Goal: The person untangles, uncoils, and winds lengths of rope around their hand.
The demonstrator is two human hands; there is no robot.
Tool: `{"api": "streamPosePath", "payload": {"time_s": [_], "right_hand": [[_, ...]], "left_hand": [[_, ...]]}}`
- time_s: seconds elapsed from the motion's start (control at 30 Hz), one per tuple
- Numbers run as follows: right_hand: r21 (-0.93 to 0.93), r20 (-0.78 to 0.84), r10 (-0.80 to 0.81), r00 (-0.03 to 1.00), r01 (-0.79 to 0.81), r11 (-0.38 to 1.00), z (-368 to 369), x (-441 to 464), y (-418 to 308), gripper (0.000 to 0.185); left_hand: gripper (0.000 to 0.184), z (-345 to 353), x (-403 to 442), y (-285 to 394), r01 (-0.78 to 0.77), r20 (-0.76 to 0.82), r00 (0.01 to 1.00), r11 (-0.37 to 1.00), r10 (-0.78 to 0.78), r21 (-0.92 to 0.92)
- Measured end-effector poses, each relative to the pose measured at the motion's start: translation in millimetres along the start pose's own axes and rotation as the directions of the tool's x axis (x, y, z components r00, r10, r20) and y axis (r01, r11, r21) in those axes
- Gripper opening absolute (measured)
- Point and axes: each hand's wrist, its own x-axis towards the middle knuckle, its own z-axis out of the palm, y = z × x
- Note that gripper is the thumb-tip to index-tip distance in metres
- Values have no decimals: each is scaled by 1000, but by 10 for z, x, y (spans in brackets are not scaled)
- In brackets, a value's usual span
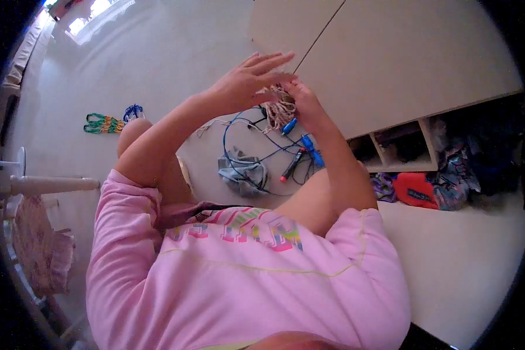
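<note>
A bundle of pale rope [279, 115] hangs in the person's right hand [307, 105] just past twelve o'clock, its fingers closed on the top of the strands. The left hand [245, 81] is at twelve, close beside the right one, fingers spread and thumb apart; whether it touches the rope I cannot tell. Below the bundle, two blue handles [312, 150] sit towards one o'clock, the upper one right by the rope's lower end. A black handle with a red end [293, 164] lies beside the lower blue one, just off the middle towards two. A dark blue cord [224, 139] loops around towards eleven and runs over a crumpled grey cloth [239, 166], which lies on the floor [157, 64] between the legs. Near ten o'clock rest a green and yellow rope bundle [104, 124] and some blue string [133, 111]. An open shelf [432, 154] stands near three, with a red cloth [411, 185] just below it.
</note>
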Motion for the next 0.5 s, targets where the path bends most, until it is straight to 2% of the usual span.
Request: {"api": "streamPosePath", "payload": {"time_s": [0.03,0.07,0.13,0.17,0.23,0.27,0.33,0.37,0.4,0.43,0.47,0.5], "right_hand": [[-56,76,14,997,-9,998,21,-39,2,29],[-35,93,15,996,-12,999,15,-35,24,29],[2,128,11,992,-12,1000,1,-8,73,30],[31,145,55,988,-60,998,-14,-1,71,30],[85,184,139,973,-157,984,-48,0,40,30],[-24,193,98,976,-95,995,-51,-21,19,31],[-244,224,22,974,34,969,-27,-61,-11,35],[-433,185,2,983,79,898,-55,-61,-21,38],[-604,152,-28,988,115,789,-101,-64,-37,42],[-751,126,-66,990,139,646,-155,-64,-57,46],[-910,79,-69,994,101,403,-269,-54,-54,49],[-991,34,-88,996,45,124,-351,-64,-63,52]], "left_hand": [[42,73,-34,-31,-46,53,998,995,41,88],[40,143,-52,-75,-98,111,991,980,79,171],[32,265,-74,-229,-3,129,992,994,-11,109],[28,308,-100,-301,45,138,989,996,-56,78],[20,238,-130,-324,159,128,979,987,-157,-4],[17,197,-126,-334,215,128,970,976,-208,-43],[17,122,-130,-365,488,138,869,775,-475,-401],[18,99,-144,-381,575,181,789,602,-587,-555],[23,91,-161,-474,411,-19,821,614,-570,-673],[25,-114,-150,-485,503,-7,732,548,-681,-668],[28,-363,-139,-506,583,2,630,471,-777,-662],[28,-501,-188,-566,520,35,602,359,-798,-775]]}}
